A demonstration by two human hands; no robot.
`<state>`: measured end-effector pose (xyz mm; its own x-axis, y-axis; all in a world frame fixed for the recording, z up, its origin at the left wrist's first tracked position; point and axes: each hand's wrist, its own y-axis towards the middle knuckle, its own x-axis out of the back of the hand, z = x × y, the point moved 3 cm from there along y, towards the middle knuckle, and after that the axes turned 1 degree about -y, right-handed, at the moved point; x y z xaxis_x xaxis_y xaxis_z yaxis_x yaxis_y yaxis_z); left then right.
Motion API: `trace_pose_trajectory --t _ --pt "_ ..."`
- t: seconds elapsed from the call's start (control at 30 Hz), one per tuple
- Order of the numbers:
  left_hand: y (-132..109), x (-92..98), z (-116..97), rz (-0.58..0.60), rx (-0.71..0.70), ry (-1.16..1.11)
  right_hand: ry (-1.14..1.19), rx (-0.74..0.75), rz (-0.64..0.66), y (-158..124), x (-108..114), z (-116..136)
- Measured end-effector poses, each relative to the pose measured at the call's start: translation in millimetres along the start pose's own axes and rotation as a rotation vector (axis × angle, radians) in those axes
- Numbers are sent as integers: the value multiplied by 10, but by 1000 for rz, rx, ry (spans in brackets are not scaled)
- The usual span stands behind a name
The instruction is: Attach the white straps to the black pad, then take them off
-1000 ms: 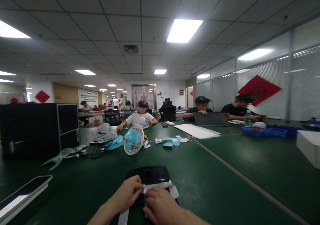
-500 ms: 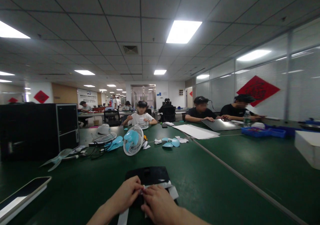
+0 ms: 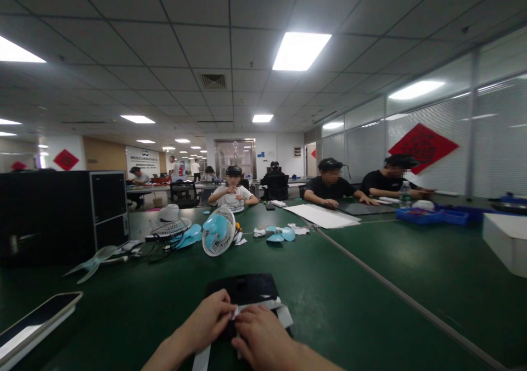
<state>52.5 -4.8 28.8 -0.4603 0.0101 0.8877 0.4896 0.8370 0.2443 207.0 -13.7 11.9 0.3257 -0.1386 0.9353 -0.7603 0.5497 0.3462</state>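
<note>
A flat black object [image 3: 242, 288] lies on the green table in front of me, with a white strip [image 3: 202, 357] folded across it. My left hand [image 3: 209, 320] is closed, thumb and fingertips pinching the strip near the middle of the black object. My right hand [image 3: 263, 332] sits just beside it, fingers bent and pressed together on the same strip. A loose white end [image 3: 285, 316] sticks out to the right. My hands hide much of the black object and the strip between them; its exact kind does not show.
Beyond my hands stand a fan head [image 3: 219, 231], blue fan blades [image 3: 280, 235] and cables [image 3: 162, 250]. A phone-like device [image 3: 39, 324] lies left, near a black computer case [image 3: 49, 217]. Blue trays [image 3: 418, 215] and a white box [image 3: 506, 242] are right. Co-workers sit across the table.
My hands keep almost the same pinch on the strip. Across the table, a co-worker's dark panel has gone from tilted to flat, and the person opposite has shifted their hands.
</note>
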Motion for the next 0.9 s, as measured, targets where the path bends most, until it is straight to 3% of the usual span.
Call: trace_pose_trajectory --t 0.43,0.9 --pt "-28 71 -54 44 30 -21 26 -213 -37 -21 160 -228" --pt "-31 70 14 46 31 -18 63 -291 -22 -126 243 -480"
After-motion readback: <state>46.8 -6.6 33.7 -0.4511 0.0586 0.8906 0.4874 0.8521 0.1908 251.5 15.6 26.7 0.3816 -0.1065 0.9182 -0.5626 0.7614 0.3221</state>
